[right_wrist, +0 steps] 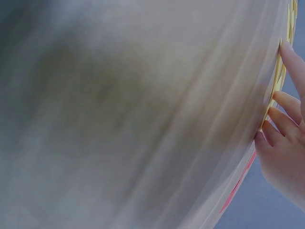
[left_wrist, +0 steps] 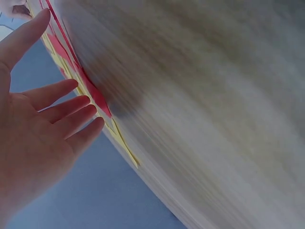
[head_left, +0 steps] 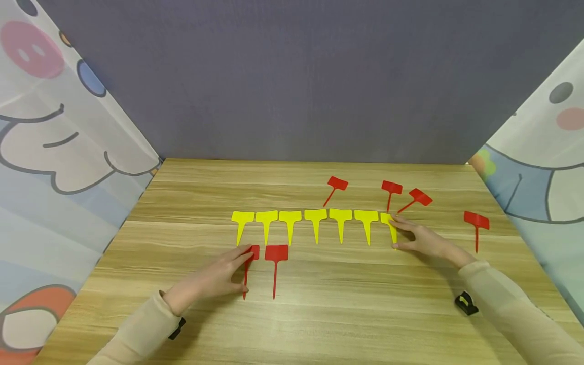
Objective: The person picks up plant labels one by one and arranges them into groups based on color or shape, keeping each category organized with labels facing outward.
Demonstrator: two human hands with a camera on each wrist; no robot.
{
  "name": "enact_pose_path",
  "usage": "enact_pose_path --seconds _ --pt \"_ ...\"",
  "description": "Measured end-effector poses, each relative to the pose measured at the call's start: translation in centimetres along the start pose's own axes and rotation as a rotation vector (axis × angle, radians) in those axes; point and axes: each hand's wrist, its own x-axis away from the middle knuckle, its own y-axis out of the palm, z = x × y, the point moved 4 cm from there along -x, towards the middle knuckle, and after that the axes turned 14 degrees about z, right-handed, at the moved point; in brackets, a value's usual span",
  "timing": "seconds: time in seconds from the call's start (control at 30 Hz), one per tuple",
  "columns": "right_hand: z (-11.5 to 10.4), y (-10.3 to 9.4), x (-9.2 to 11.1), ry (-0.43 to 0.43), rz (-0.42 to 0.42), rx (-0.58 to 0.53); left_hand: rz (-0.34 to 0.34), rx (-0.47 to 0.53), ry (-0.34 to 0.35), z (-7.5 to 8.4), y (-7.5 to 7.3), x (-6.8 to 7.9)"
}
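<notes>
Several yellow T-shaped plant labels (head_left: 340, 215) lie in a side-by-side row, stems toward me. My right hand (head_left: 422, 241) rests at the row's right end, fingers on the head of the last yellow label (head_left: 387, 218) and thumb by its stem tip. Below the row's left end, my left hand (head_left: 212, 276) touches a red plant label (head_left: 255, 251), fingertips over its head and thumb near its pointed end. Just right of that lies another red label (head_left: 276, 252), stem toward me. In the left wrist view, the left hand's fingers (left_wrist: 78, 112) look nearly straight.
Beyond the row lie red labels at different angles, one (head_left: 337, 183) near the middle and two (head_left: 392, 187) toward the right. Another red label (head_left: 476, 220) lies farther right. A grey panel (head_left: 310, 86) borders the far edge of the wooden table (head_left: 342, 324); cartoon-printed cloths (head_left: 59, 177) flank it.
</notes>
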Motion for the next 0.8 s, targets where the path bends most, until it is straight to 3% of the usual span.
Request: enact_pose_path --seconds 0.57,0.8 --pt "-0.4 -0.3 -0.3 -0.01 0.003 0.055 -0.069 0.018 -0.049 0.1 0.5 0.0" --pt "-1.3 -0.9 -1.0 -0.019 0.09 0.078 -0.086 0.021 -0.068 0.2 0.5 -0.3"
